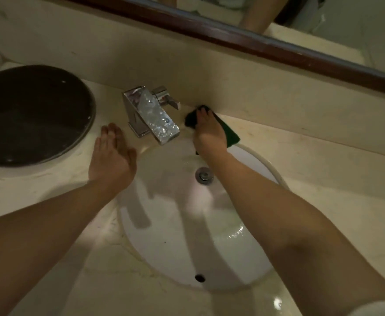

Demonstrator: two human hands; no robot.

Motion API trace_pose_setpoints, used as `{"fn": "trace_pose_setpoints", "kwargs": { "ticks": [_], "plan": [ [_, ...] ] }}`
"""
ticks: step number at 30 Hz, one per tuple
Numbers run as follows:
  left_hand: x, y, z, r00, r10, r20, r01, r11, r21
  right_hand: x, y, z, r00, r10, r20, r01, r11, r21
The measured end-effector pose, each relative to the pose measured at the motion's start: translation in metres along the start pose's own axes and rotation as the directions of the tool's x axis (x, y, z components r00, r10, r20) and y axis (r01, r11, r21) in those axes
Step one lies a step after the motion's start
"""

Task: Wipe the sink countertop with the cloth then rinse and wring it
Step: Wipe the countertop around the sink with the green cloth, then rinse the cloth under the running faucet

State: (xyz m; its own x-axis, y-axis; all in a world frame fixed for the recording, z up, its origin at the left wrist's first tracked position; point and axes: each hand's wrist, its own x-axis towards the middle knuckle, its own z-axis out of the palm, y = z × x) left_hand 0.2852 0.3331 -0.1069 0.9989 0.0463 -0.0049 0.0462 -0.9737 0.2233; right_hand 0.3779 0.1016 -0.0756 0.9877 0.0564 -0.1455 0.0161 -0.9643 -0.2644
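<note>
Right hand [209,131] pressing flat on a dark green cloth [229,135], fingers together and laid over it, fingertips reaching the backsplash corner just right of the tap. Cloth lying on the cream stone countertop [323,169] at the back rim of the basin, bunched under the fingertips, a flat corner sticking out to the right of the hand. Not clear whether the thumb is curled under the fabric.

Left hand [112,156] resting palm-down on the countertop left of the tap, fingers straight and close together, holding nothing.

Square chrome faucet [152,115] standing between the two hands, spout pointing over the white oval sink basin [168,224]; droplets glinting on its top. Round metal drain plug [204,175] sitting in the basin beneath the right forearm. Wet sheen showing on the basin's right wall.

Large dark round tray [34,115] lying on the counter at far left. Dark wooden mirror frame [255,42] running above the backsplash.
</note>
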Motion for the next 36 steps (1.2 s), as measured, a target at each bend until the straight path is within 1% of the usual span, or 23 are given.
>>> {"fn": "trace_pose_setpoints", "kwargs": {
  "ticks": [1,3,5,7,9,11,13,14,15,17,18,19,20,21,22,24,27,28,30,31,32,34,36],
  "plan": [
    [0.000,0.000,0.000,1.000,0.006,-0.006,-0.006,1.000,0.000,0.000,0.010,-0.002,0.999,-0.030,0.021,0.030,0.999,-0.037],
    [-0.001,0.001,-0.001,1.000,-0.012,0.003,0.012,1.000,0.002,-0.011,0.041,-0.012,1.000,0.010,-0.014,-0.009,0.999,0.049],
    [-0.001,0.001,-0.004,0.999,-0.035,0.027,0.036,0.999,-0.012,-0.031,0.088,-0.028,0.983,0.145,-0.116,-0.137,0.988,0.076],
    [0.000,0.001,-0.009,0.998,-0.037,0.041,0.039,0.999,-0.027,-0.050,0.137,-0.048,0.933,0.347,-0.094,-0.342,0.937,0.067],
    [-0.002,0.004,-0.016,0.996,-0.050,0.071,0.055,0.996,-0.065,-0.062,0.183,-0.056,0.899,0.432,-0.066,-0.436,0.899,-0.045],
    [-0.014,0.015,-0.025,0.992,-0.103,0.074,0.113,0.984,-0.137,-0.075,0.194,-0.050,0.894,0.444,-0.061,-0.446,0.895,-0.031],
    [-0.031,0.032,-0.030,0.991,-0.114,0.070,0.126,0.971,-0.201,-0.092,0.169,-0.040,0.906,0.407,-0.121,-0.395,0.912,0.105],
    [-0.040,0.041,-0.031,0.994,-0.088,0.069,0.100,0.972,-0.213,-0.104,0.151,-0.032,0.915,0.374,-0.150,-0.343,0.919,0.197],
    [-0.052,0.052,-0.030,0.996,-0.049,0.070,0.065,0.969,-0.238,-0.114,0.131,-0.025,0.935,0.331,-0.130,-0.290,0.921,0.260],
    [-0.071,0.074,-0.029,0.997,-0.003,0.073,0.027,0.944,-0.330,-0.142,0.088,-0.008,0.964,0.265,0.009,-0.250,0.898,0.363],
    [-0.080,0.085,-0.030,0.994,-0.009,0.108,0.054,0.906,-0.419,-0.154,0.070,0.005,0.959,0.278,0.062,-0.277,0.858,0.434],
    [-0.089,0.098,-0.034,0.985,-0.029,0.173,0.119,0.835,-0.538,-0.167,0.053,0.014,0.945,0.314,0.090,-0.312,0.785,0.536],
    [-0.096,0.110,-0.038,0.964,-0.057,0.258,0.217,0.730,-0.648,-0.178,0.037,0.017,0.923,0.366,0.116,-0.352,0.684,0.640],
    [-0.099,0.118,-0.043,0.940,-0.088,0.329,0.311,0.613,-0.726,-0.183,0.022,0.018,0.912,0.387,0.136,-0.358,0.590,0.724],
    [-0.097,0.123,-0.047,0.918,-0.120,0.378,0.384,0.511,-0.769,-0.184,0.008,0.013,0.911,0.381,0.159,-0.354,0.525,0.774],
    [-0.093,0.125,-0.053,0.877,-0.160,0.453,0.477,0.401,-0.782,-0.184,-0.011,-0.002,0.932,0.311,0.185,-0.313,0.436,0.844],
    [-0.087,0.124,-0.063,0.864,-0.052,0.501,0.500,0.209,-0.841,-0.178,-0.036,-0.030,0.963,0.156,0.221,-0.257,0.275,0.926],
    [-0.084,0.124,-0.065,0.868,-0.050,0.493,0.495,0.143,-0.857,-0.174,-0.039,-0.035,0.955,0.117,0.272,-0.292,0.208,0.934],
    [-0.072,0.116,-0.068,0.847,-0.140,0.513,0.522,0.031,-0.853,-0.162,-0.047,-0.045,0.935,0.032,0.353,-0.354,0.056,0.933],
    [-0.064,0.110,-0.067,0.820,-0.174,0.545,0.549,-0.033,-0.835,-0.153,-0.050,-0.050,0.935,0.010,0.354,-0.354,0.036,0.934],
    [-0.056,0.104,-0.064,0.788,-0.198,0.583,0.578,-0.089,-0.811,-0.142,-0.052,-0.056,0.944,0.026,0.329,-0.330,0.099,0.939],
    [-0.043,0.092,-0.059,0.736,-0.192,0.650,0.629,-0.161,-0.760,-0.116,-0.056,-0.068,0.962,0.158,0.223,-0.263,0.317,0.911],
    [-0.029,0.086,-0.055,0.707,-0.139,0.694,0.650,-0.260,-0.714,-0.086,-0.061,-0.078,0.960,0.256,0.111,-0.223,0.465,0.857]
  ]
}}
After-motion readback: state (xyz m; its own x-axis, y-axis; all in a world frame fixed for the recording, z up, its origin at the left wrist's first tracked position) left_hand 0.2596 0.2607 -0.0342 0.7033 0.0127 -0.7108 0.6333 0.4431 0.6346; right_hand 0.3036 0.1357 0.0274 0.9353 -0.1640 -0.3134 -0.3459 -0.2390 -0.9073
